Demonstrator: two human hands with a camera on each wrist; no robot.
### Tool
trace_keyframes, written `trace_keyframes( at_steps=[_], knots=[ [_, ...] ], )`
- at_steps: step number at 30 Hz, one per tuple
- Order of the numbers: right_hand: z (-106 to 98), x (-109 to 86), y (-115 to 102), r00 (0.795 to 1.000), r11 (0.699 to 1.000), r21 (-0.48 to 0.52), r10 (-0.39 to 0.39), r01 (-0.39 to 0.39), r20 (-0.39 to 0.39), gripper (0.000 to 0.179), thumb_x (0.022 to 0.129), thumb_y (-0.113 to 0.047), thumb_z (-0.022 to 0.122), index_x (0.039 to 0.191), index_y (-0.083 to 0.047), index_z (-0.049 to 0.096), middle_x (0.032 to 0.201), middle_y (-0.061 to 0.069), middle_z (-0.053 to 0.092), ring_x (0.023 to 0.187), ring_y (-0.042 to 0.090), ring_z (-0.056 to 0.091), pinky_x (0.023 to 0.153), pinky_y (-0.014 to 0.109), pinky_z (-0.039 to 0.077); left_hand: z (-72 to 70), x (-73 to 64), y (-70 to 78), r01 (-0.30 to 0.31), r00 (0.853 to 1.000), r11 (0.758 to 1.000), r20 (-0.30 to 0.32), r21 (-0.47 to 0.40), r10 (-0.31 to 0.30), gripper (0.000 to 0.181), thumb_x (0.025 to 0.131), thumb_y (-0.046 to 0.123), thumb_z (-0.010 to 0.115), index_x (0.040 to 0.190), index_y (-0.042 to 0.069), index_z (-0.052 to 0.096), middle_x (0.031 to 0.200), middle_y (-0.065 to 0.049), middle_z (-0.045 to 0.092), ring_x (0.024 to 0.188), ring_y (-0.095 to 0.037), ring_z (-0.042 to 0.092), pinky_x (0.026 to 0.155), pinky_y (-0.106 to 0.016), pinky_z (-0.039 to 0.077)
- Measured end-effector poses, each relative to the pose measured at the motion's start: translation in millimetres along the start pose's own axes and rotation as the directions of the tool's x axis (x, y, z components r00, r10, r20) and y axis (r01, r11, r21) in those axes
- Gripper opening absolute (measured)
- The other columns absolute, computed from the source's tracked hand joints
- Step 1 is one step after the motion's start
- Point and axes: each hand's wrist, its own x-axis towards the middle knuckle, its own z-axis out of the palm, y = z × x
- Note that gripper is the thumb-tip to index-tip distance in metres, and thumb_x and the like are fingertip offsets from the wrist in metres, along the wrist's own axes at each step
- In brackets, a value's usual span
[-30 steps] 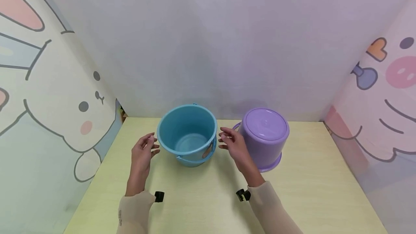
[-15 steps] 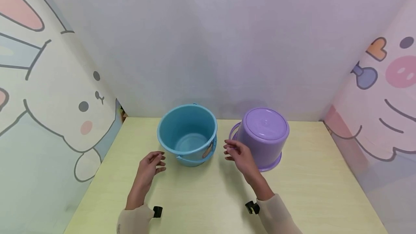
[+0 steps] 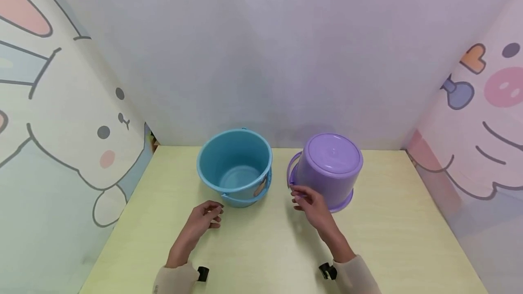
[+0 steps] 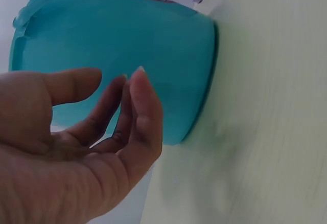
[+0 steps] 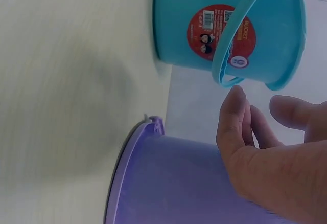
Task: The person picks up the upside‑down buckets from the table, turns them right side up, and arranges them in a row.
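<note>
As the left hand (image 3: 204, 218) and right hand (image 3: 313, 207) draw back, the head view shows the blue bucket (image 3: 236, 171) upright, apparently released, beside the upturned purple bucket (image 3: 332, 164). Left wrist view: thumb and fingers apart, holding nothing. Right wrist view: likewise.

- Blue bucket (image 3: 234, 167): smooth plastic, soft sheen
- Purple bucket (image 3: 331, 171): smooth plastic, glossy base
- Round label (image 5: 198, 36): flat, paper-like
- Table (image 3: 261, 248): smooth, faint wood-like grain
- Sleeves (image 3: 175, 280): soft-looking matt cloth
- Back wall (image 3: 261, 53): smooth, mostly matt
</note>
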Motion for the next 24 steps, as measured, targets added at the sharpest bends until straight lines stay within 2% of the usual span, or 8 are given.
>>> trace_keyframes(
  at_steps=[6,12,18,24],
  knots=[
    [-12,-7.6,7,1.000,1.000,0.004,0.023,-0.023,-0.011,0.032,0.105,0.006,0.056,0.137,0.011,0.061,0.130,0.028,0.065,0.109,0.028,0.067,0.092,0.035,0.061,11.4,0.0,-1.2,-0.035,0.994,0.999,0.101,0.038,0.031,0.025,0.107,0.007,0.058,0.121,-0.013,0.063,0.106,-0.020,0.066,0.085,-0.019,0.063,0.071,-0.031,0.061],
    [-23,-14.8,14,1.000,1.000,-0.021,0.019,-0.020,-0.014,0.031,0.105,0.003,0.057,0.136,0.011,0.062,0.131,0.028,0.065,0.110,0.026,0.068,0.094,0.036,0.061,23.8,-2.9,3.0,-0.060,0.979,0.998,0.197,0.037,0.051,0.026,0.107,0.009,0.059,0.120,-0.014,0.063,0.105,-0.020,0.066,0.083,-0.019,0.063,0.073,-0.033,0.061],
    [-32,-19.5,21,0.998,0.998,-0.038,0.046,-0.047,-0.041,0.031,0.105,0.003,0.058,0.135,0.009,0.064,0.135,0.029,0.064,0.115,0.029,0.068,0.093,0.031,0.060,35.9,-4.5,5.6,-0.060,0.969,0.996,0.245,0.063,0.043,0.025,0.107,0.008,0.058,0.120,-0.012,0.064,0.103,-0.018,0.066,0.081,-0.021,0.064,0.074,-0.035,0.061],
    [-43,-25.4,26,0.996,0.995,-0.077,0.056,-0.062,-0.068,0.029,0.106,0.002,0.059,0.133,0.008,0.066,0.133,0.026,0.065,0.116,0.033,0.067,0.092,0.030,0.060,50.6,-4.6,8.4,-0.088,0.953,0.994,0.294,0.062,0.066,0.026,0.107,0.009,0.059,0.121,-0.012,0.064,0.102,-0.020,0.066,0.081,-0.020,0.065,0.074,-0.038,0.062]
  ],
)
